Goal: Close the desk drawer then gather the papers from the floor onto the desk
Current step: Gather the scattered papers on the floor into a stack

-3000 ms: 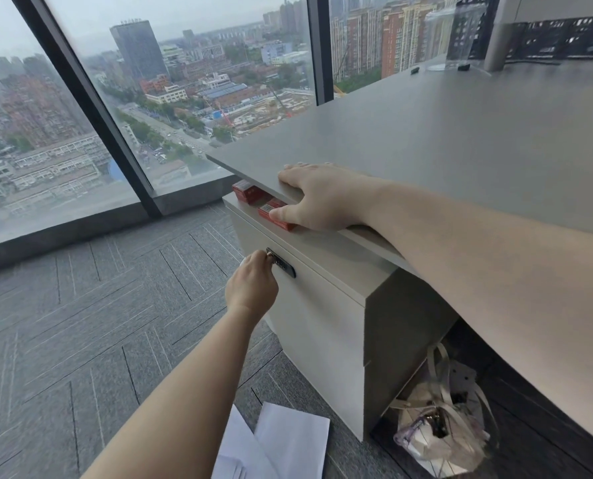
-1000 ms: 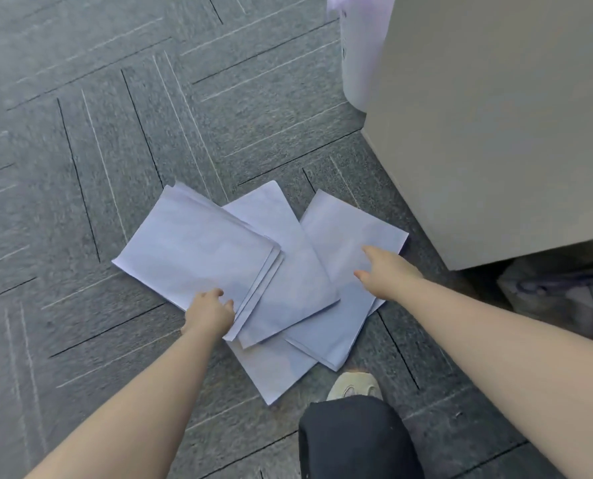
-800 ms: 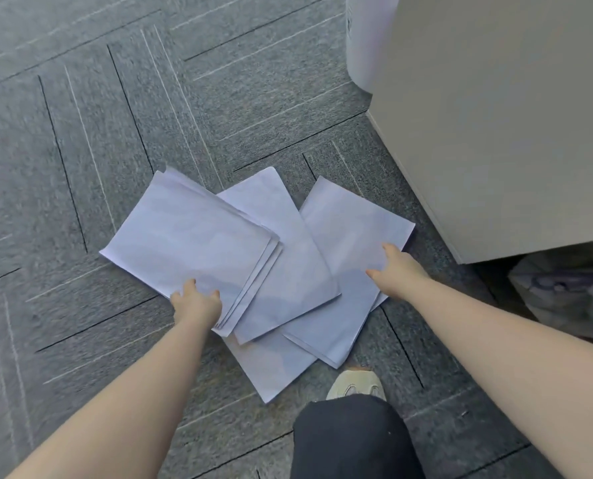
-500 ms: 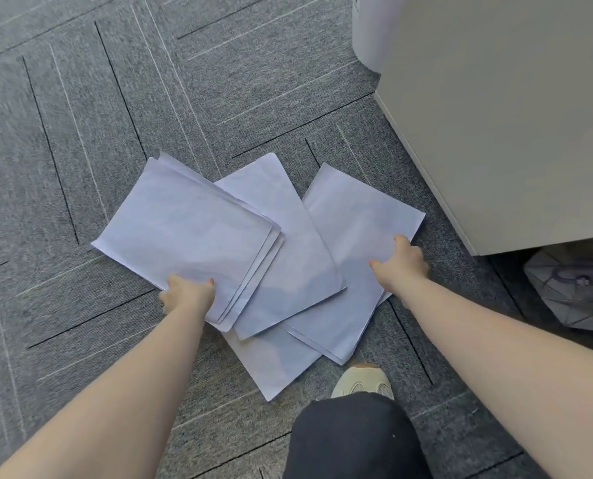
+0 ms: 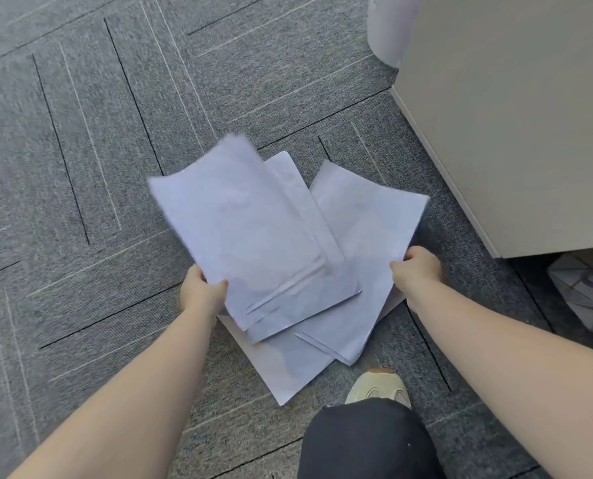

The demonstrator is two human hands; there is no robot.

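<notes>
Several white papers lie overlapping on the grey carpet. My left hand (image 5: 202, 293) grips the near edge of a small stack of sheets (image 5: 243, 229), which is lifted and blurred above the others. My right hand (image 5: 416, 269) pinches the right edge of another sheet (image 5: 367, 229) that rests on the floor. One more sheet (image 5: 281, 368) pokes out below them, nearest to me. The beige drawer cabinet (image 5: 516, 115) stands at the upper right; its front face is out of view.
My knee in dark trousers (image 5: 367, 444) and a pale shoe (image 5: 378, 388) are just below the papers. A white bin (image 5: 388, 25) stands behind the cabinet. A plastic bag (image 5: 589, 292) lies under the desk at the right edge.
The view dropped from the drawer to the floor. My left hand took hold of the left stack and swung it up and rightward over the middle sheets; my right hand closed on the right sheet's edge.
</notes>
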